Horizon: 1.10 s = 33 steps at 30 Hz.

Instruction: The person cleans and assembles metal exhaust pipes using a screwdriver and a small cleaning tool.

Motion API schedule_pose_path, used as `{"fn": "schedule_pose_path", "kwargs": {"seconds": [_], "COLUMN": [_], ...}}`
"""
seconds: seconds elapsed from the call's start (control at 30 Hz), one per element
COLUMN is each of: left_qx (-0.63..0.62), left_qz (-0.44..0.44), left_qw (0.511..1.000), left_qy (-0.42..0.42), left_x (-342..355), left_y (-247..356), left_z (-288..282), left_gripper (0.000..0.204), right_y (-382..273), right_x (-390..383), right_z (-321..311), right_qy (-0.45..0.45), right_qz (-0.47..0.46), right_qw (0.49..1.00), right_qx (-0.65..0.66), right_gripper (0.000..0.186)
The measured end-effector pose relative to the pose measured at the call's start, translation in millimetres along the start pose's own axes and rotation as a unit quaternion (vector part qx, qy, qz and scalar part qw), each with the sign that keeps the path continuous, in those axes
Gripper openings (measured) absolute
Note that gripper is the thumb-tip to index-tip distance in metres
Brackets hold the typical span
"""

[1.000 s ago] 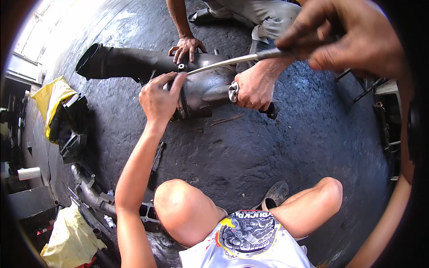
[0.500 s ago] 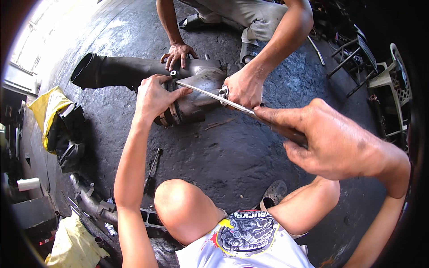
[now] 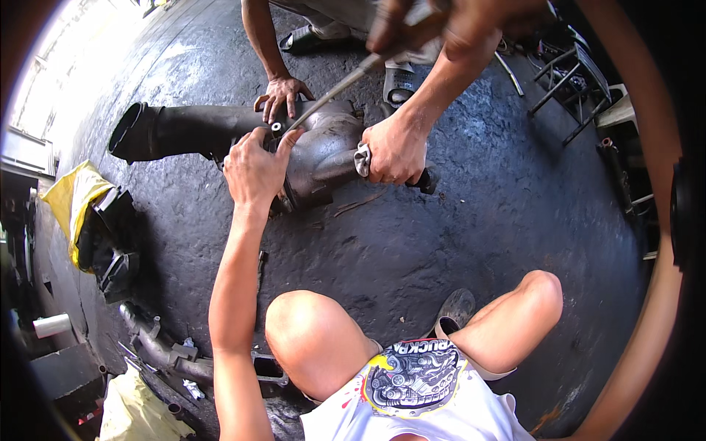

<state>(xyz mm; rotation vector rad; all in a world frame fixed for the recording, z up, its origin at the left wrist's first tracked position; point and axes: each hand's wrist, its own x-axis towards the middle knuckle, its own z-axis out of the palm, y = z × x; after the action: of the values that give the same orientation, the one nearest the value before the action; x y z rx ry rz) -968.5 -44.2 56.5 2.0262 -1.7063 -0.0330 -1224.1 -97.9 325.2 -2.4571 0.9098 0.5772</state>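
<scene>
A dark ribbed pipe (image 3: 195,131) joins a bulky metal housing (image 3: 323,143) on the floor. At their joint, my left hand (image 3: 254,169) closes over a clamp band with a light round end (image 3: 276,126), thumb beside the tip of a long slim metal tool (image 3: 331,92). My right hand (image 3: 474,26), smeared by motion at the upper edge, grips the tool's brownish handle. Its shaft slants down to the joint; its exact kind is unclear. A co-worker's left-side hand (image 3: 283,95) presses on the pipe, while their other hand (image 3: 397,151) grips the housing's outlet with a crumpled grey cloth.
Yellow sacking (image 3: 73,202) with black parts lies at the left, above a metal manifold-like part (image 3: 173,349) and a pale yellow bag (image 3: 136,411). A dark metal-framed stool (image 3: 581,81) and white plastic chair (image 3: 621,110) stand at the right.
My right hand has swung up and away, tilting the tool more steeply while its tip stays near the joint. My left hand remains at the clamp. The view has shifted slightly.
</scene>
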Motion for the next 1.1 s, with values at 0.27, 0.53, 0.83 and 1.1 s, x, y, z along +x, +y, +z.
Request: {"fn": "schedule_pose_path", "kwargs": {"seconds": [0.27,0.53,0.83,1.1], "left_qx": [-0.142,-0.096,-0.129,-0.140], "left_qz": [-0.074,-0.068,-0.089,-0.040], "left_qw": [0.987,0.990,0.981,0.981], "left_qy": [0.014,0.077,-0.113,-0.127], "left_x": [12.5,6.9,-12.0,-21.3], "left_y": [-19.4,-29.0,-39.0,-43.7], "left_z": [8.4,8.2,5.8,0.1], "left_gripper": [0.037,0.049,0.103,0.102], "right_y": [-19.1,-17.7,-2.8,76.8], "right_x": [-6.3,16.7,-136.2,15.9], "right_z": [14.0,12.1,86.0,374.8], "right_qy": [0.061,0.126,0.070,-0.055], "right_qz": [0.004,-0.053,0.054,-0.011], "right_qw": [0.993,0.970,0.993,0.978], "right_qx": [-0.105,-0.203,0.076,0.200], "right_gripper": [0.047,0.044,0.051,0.049]}}
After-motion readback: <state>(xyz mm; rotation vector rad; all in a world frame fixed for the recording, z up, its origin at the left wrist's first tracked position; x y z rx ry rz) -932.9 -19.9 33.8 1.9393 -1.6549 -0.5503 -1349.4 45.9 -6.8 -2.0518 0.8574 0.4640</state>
